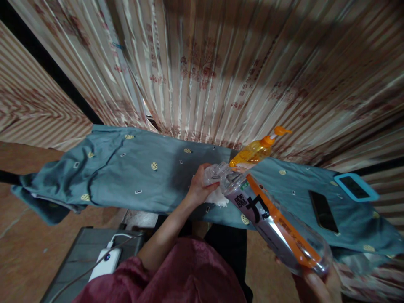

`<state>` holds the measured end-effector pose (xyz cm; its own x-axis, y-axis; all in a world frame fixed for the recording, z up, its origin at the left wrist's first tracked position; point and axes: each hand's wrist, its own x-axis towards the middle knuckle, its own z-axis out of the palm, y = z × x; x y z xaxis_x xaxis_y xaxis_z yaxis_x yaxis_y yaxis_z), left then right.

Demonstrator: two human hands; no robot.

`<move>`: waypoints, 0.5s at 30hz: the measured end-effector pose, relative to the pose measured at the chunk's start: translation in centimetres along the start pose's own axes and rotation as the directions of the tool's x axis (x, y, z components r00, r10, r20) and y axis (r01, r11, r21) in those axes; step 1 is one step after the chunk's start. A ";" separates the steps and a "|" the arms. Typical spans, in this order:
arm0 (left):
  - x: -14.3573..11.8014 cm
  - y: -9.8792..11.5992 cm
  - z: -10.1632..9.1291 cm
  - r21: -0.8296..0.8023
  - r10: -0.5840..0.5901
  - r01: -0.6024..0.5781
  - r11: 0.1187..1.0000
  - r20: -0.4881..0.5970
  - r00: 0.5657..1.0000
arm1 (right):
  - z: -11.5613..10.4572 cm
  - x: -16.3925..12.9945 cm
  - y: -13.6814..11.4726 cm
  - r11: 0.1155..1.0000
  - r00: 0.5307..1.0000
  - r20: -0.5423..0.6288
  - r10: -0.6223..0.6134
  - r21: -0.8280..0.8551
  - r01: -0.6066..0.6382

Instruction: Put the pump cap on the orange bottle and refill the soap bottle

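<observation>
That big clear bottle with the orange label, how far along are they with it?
In hand: the right hand holds the clear bottle by its base, tilted, while the left hand grips its cap end, with a white cloth under that hand. Whether the cap is already off is unclear. The orange pump bottle stands behind on the blue cloth, untouched. Most of the job looks still ahead.

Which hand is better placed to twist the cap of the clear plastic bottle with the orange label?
Probably the left hand: its fingers already wrap the cap end of the clear plastic bottle with the orange label. The right hand cups the bottle's base, far from the cap, steadying it.
</observation>
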<state>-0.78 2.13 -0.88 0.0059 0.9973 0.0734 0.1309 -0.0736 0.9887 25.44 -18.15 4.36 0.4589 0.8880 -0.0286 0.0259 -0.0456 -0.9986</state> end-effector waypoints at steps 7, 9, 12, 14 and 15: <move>0.0 0.3 0.0 0.012 -0.011 0.011 1.000 -0.012 1.000 | 1.4 -0.5 -1.4 0.995 0.994 -0.053 0.092 0.042 -0.090; 0.0 0.3 -0.1 0.012 -0.013 0.013 1.000 -0.010 1.000 | 1.2 -0.4 -1.2 0.994 0.993 -0.059 0.101 0.044 -0.098; 0.0 0.2 -0.1 0.007 -0.004 0.004 1.000 -0.001 1.000 | 0.8 -0.3 -0.8 0.994 0.992 -0.077 0.102 0.056 -0.098; -0.1 0.1 -0.2 0.001 0.003 -0.003 1.000 0.002 1.000 | 0.5 -0.3 -0.5 0.994 0.992 -0.076 0.104 0.053 -0.101; -0.1 0.1 -0.2 -0.004 0.001 -0.001 1.000 0.005 1.000 | 0.4 -0.4 -0.4 0.993 0.991 -0.068 0.111 0.052 -0.108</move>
<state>-0.99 2.04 -0.79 0.0109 0.9972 0.0735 0.1266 -0.0742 0.9892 24.89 -18.25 4.73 0.5183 0.8443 -0.1362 -0.0694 -0.1172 -0.9907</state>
